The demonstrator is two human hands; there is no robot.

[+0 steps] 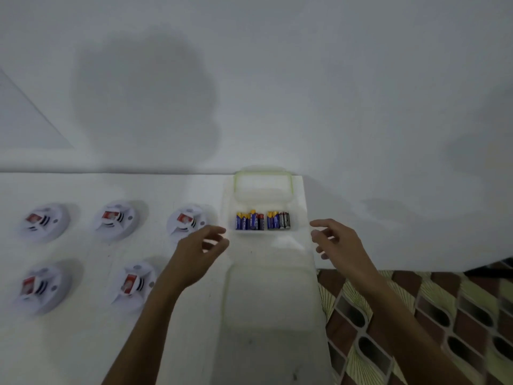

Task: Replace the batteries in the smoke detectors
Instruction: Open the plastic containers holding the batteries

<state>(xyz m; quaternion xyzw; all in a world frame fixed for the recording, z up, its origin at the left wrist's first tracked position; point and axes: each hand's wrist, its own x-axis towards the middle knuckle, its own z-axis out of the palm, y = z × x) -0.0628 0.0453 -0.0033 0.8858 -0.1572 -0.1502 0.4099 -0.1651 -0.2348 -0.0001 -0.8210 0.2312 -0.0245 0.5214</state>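
Several white round smoke detectors lie on the white table in two rows, each showing a red label; the nearest to my hands is the back-right one, and another sits in the front row. A clear plastic container at the table's right end holds several blue and dark batteries standing in a row. My left hand hovers open just left of the container, fingers spread, partly covering the back-right detector. My right hand hovers open to the container's right, beyond the table edge. Neither hand holds anything.
A clear lid with a green rim leans behind the container against the white wall. A second clear lid or tray lies flat in front of the container. The table's right edge drops to a patterned tile floor.
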